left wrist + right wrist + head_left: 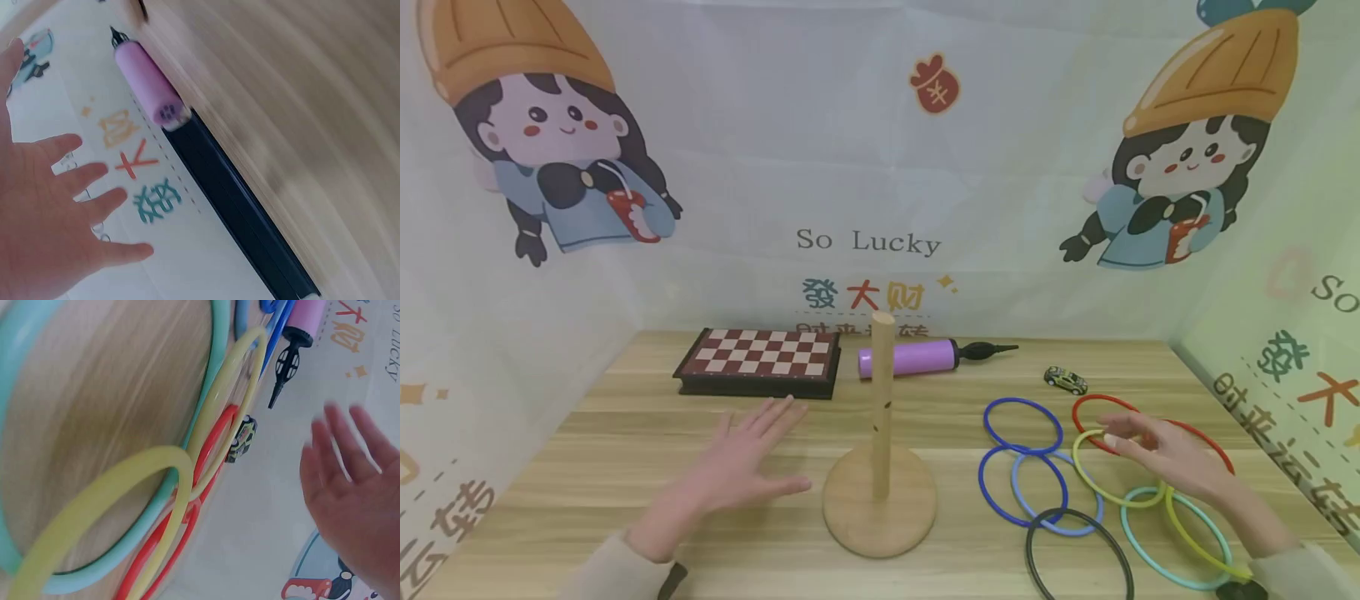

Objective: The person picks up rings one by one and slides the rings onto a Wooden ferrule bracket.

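Note:
My left hand point(741, 467) is held with fingers spread, left of a wooden peg stand with a round base point(850, 510) and an upright post point(882, 400). Nothing is in its palm in the left wrist view. Over the rings on the right hovers my right hand point(1176, 462), fingers loosely bent and holding nothing. Beneath and around it lie a red ring point(1074, 410), a yellow ring point(1075, 458) and a turquoise ring point(1123, 518). Nearer the stand are a dark blue ring point(1019, 400), a light blue ring point(1102, 504) and a black ring point(1028, 546), several overlapping.
A checkered board box point(760, 354) stands at the back left. Behind the post lies a purple hand pump point(921, 358) with a black nozzle. A small toy car point(1065, 380) sits beyond the rings. Printed cloth point(737, 167) encloses the wooden tabletop point(587, 467) at the back and sides.

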A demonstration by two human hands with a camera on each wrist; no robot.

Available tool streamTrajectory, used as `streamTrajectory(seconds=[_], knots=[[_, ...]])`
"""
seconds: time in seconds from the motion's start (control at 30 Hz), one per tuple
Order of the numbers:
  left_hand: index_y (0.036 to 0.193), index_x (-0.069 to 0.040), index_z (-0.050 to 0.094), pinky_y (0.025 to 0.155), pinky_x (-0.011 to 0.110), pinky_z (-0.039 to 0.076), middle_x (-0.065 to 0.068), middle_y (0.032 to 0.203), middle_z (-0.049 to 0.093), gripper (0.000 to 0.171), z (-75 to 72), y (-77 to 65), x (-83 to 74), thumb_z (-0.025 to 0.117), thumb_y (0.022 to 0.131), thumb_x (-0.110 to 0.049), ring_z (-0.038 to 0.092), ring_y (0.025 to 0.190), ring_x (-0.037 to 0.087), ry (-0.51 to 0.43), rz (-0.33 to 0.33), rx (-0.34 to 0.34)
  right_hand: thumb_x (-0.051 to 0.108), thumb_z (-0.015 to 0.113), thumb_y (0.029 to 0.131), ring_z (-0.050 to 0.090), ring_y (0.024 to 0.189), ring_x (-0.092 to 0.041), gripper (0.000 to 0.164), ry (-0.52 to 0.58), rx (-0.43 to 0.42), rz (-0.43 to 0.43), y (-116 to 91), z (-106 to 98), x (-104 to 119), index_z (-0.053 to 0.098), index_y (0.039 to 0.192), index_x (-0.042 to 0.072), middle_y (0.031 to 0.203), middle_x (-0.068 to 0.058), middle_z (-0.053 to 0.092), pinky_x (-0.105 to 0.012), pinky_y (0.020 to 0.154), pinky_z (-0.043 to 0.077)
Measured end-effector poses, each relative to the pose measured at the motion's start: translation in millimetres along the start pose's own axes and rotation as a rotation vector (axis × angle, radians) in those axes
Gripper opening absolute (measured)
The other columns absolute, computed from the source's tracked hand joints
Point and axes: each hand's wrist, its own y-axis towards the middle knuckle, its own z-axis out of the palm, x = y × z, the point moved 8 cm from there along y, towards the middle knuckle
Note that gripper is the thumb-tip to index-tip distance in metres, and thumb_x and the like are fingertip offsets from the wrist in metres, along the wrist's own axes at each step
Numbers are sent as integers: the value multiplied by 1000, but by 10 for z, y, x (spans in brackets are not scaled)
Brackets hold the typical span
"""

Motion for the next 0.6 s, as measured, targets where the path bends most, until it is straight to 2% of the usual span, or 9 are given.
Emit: streamTrajectory(seconds=[0.07, 0.17, 0.33, 0.47, 0.6], knots=[[139, -14, 28, 94, 62, 6, 9, 142, 22, 87, 34, 0, -79, 56, 72, -62, 19, 127, 31, -16, 27, 18, 24, 49, 91, 52, 92, -17, 33, 83, 76, 12, -30, 62, -14, 52, 116, 3, 103, -7, 57, -30, 68, 44], [138, -13, 29, 96, 58, 11, 9, 140, 27, 88, 89, 10, -178, 56, 71, -63, 25, 125, 30, -26, 60, 54, 20, 50, 90, 53, 88, -13, 32, 186, 203, 5, -85, 173, -23, 50, 116, 1, 100, -9, 56, -28, 66, 45], [137, -13, 32, 94, 54, 24, 10, 137, 33, 88, 185, 32, -276, 57, 69, -63, 33, 120, 31, -92, 83, 122, 9, 50, 89, 55, 79, -17, 27, 337, 382, -91, -166, 363, 46, 49, 112, -4, 92, -10, 56, -29, 59, 46], [135, -10, 34, 93, 50, 29, 12, 134, 37, 88, 269, 34, -325, 58, 69, -62, 36, 118, 31, -131, 92, 187, 3, 52, 87, 56, 79, -17, 24, 444, 477, -163, -199, 488, 94, 49, 108, -7, 90, -13, 56, -28, 63, 46], [134, -8, 36, 92, 51, 30, 15, 132, 38, 87, 326, 25, -348, 58, 69, -61, 36, 118, 32, -184, 71, 245, -1, 54, 84, 56, 75, -14, 21, 510, 540, -221, -206, 586, 129, 50, 104, -7, 88, -12, 56, -27, 60, 46]])
